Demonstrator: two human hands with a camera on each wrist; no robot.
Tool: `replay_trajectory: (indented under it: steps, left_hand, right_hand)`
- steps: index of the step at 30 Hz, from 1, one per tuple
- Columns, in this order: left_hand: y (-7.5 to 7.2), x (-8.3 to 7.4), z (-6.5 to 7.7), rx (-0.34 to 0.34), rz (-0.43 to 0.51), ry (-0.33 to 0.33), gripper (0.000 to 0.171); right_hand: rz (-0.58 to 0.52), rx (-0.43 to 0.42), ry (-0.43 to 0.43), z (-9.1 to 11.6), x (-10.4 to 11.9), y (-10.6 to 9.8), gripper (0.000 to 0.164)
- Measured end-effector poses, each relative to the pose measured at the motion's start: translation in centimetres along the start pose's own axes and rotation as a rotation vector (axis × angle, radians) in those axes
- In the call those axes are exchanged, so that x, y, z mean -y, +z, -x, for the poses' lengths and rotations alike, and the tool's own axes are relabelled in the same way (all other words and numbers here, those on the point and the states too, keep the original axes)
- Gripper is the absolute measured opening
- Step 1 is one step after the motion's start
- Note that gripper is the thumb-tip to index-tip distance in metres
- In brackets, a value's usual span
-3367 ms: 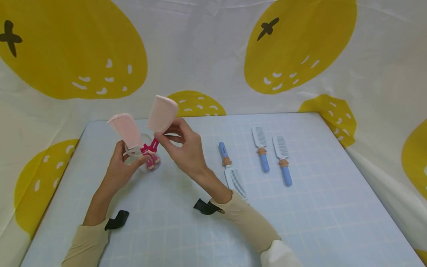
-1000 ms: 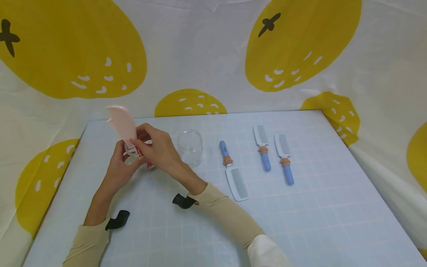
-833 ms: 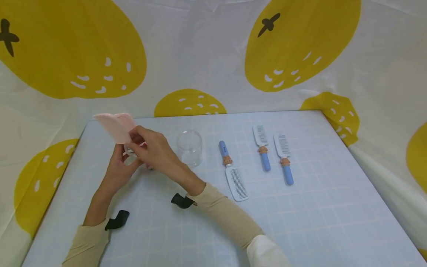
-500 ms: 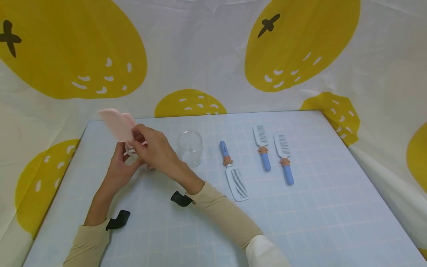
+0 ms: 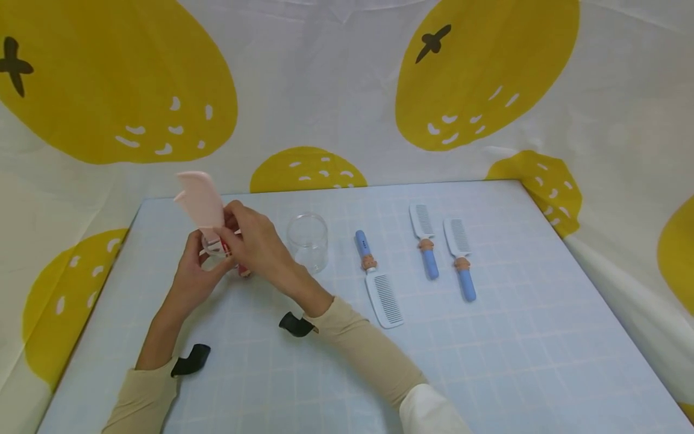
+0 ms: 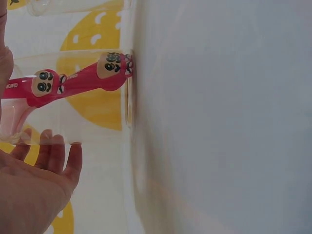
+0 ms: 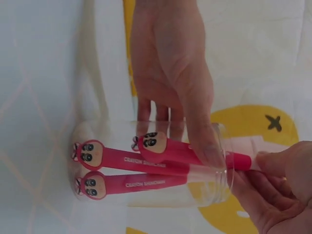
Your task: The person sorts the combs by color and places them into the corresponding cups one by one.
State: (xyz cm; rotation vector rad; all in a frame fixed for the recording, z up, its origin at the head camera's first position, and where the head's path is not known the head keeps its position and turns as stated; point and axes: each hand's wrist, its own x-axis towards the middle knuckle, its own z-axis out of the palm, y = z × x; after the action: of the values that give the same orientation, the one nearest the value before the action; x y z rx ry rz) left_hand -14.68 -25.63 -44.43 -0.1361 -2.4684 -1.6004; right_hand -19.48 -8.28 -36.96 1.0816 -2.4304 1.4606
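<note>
In the head view my left hand [image 5: 197,274] holds a clear jar [image 7: 214,192] upright on the table's left side. My right hand [image 5: 255,244] pinches a pale pink comb [image 5: 202,199] at the base of its head. The right wrist view shows this comb's crimson handle [image 7: 183,150] inside the jar, its cartoon-face end off the bottom. Two more crimson-handled combs stand in the jar, one handle [image 7: 134,160] beside the other handle [image 7: 136,184], face ends at the bottom. My right hand partly hides the jar in the head view.
An upright clear glass jar [image 5: 308,244] stands just right of my right hand. Three blue-handled combs lie farther right: a near comb [image 5: 384,295], a far comb [image 5: 422,220] and a rightmost comb [image 5: 458,238]. A fruit-print curtain [image 5: 336,90] hangs behind the table.
From above and right of the held jar, my right hand has moved left, lowering the comb's handle into it. The comb tipped left, then came back up. My left hand stayed put.
</note>
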Motion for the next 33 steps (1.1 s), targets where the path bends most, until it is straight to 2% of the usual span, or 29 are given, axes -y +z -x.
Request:
replay_trajectory:
  steps: [4,8,11,15,19,23,29,33]
  left_hand:
    - [0.0,0.0,0.0,0.001,-0.003,-0.007,0.079]
    - [0.1,-0.2,0.1,0.006,-0.001,-0.021,0.079]
    - [0.2,-0.3,0.1,0.01,-0.003,-0.025,0.079]
    - [0.3,-0.3,0.1,0.002,-0.009,-0.01,0.077]
    - [0.3,-0.2,0.0,0.007,-0.015,0.002,0.077]
    - [0.4,-0.2,0.0,0.013,-0.015,0.005,0.078]
    - [0.4,-0.2,0.0,0.002,-0.024,-0.014,0.077]
    - [0.4,-0.1,0.1,-0.002,-0.018,-0.018,0.076]
  right_hand:
    - [0.028,-0.045,0.006,0.4,-0.1,0.4,0.023]
    - [-0.04,-0.125,0.034,0.8,-0.1,0.5,0.025]
    - [-0.095,-0.15,0.035,1.0,-0.2,0.6,0.024]
    - [-0.068,-0.106,0.004,1.2,-0.5,0.7,0.022]
    - [0.02,-0.076,-0.006,1.3,-0.8,0.8,0.022]
    - [0.072,-0.056,0.015,1.5,-0.6,0.7,0.023]
    - [0.176,-0.026,0.069,2.0,-0.1,0.4,0.035]
    - [0.145,-0.013,0.086,2.6,0.1,-0.3,0.038]
